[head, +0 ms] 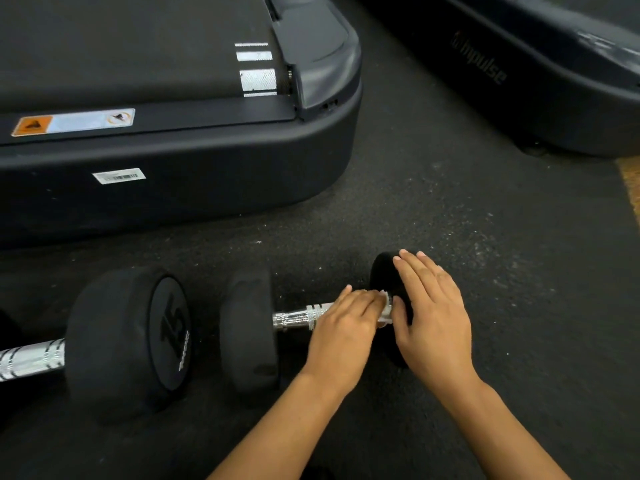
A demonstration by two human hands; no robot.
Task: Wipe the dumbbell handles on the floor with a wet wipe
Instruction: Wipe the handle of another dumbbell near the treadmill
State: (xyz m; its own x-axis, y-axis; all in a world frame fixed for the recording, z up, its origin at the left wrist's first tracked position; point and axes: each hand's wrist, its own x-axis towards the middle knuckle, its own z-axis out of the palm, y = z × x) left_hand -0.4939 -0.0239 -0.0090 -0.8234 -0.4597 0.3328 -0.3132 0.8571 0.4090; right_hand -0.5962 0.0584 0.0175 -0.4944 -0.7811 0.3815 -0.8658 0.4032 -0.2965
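From the head view, dark speckled floor (450, 209) lies open between the treadmill base (180, 188) at upper left and a second machine (540, 84) at upper right, with room right of the hands. The nearer dumbbell (249, 327) lies on the floor, long axis left to right, its chrome handle (298, 317) rising slightly rightward. The left hand (343, 337) curls over the handle's right end, pressing the white wet wipe (386, 308) around it. The right hand (429, 313) rests with straight fingers on the right weight head (382, 268). A second dumbbell (128, 341), marked 15, lies just left, its handle running off-frame.
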